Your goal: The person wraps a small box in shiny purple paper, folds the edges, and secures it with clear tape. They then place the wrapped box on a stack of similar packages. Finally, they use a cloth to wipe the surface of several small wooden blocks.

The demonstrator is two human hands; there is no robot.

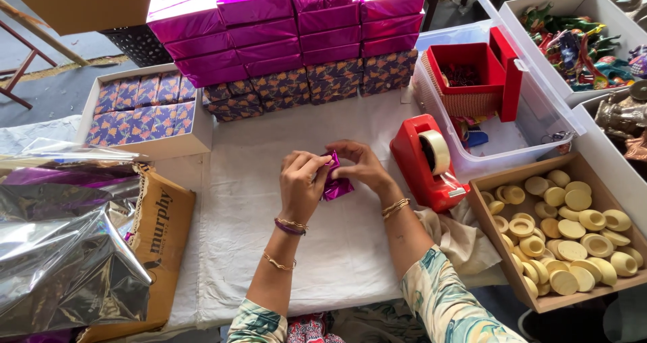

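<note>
Both of my hands hold a small packet wrapped in shiny magenta foil (335, 183) above the white cloth (269, 248). My left hand (301, 182) grips its left side with bent fingers. My right hand (362, 166) pinches its top and right side. Most of the packet is hidden between the fingers. A red tape dispenser (424, 162) with a roll of clear tape stands just right of my right hand.
Stacked magenta foil boxes (283, 19) and patterned purple boxes (317, 80) line the back. A white box of patterned boxes (145, 110) sits left. Foil sheets (60, 242) lie on cardboard at left. A tray of round cream lids (566, 228) sits right, beside clear bins (499, 141).
</note>
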